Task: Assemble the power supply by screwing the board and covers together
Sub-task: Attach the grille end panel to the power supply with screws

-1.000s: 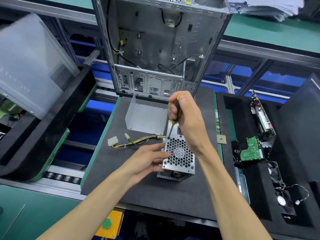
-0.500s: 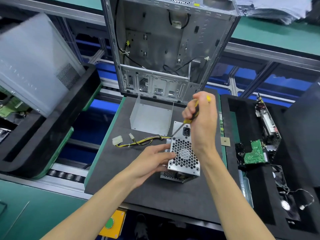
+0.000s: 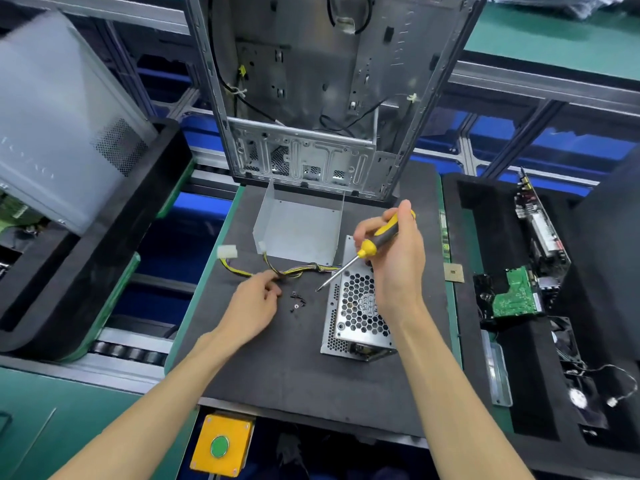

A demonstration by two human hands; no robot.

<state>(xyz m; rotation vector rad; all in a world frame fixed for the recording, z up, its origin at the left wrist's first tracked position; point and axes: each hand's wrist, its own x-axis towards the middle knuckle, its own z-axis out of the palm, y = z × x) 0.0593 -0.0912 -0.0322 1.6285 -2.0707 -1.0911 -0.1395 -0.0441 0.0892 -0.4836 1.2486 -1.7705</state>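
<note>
Reaching toward the loose screws (image 3: 298, 303) on the mat, the left hand (image 3: 254, 308) is shown with fingers curled at the wire bundle (image 3: 277, 271); whether anything is pinched cannot be told. The screwdriver (image 3: 360, 256) is gripped by the right hand (image 3: 394, 268), its long axis slanting, tip down toward the left hand. The power supply (image 3: 356, 313) lies beneath the right hand, long axis running away from the viewer, and a screw is judged to be needed next.
</note>
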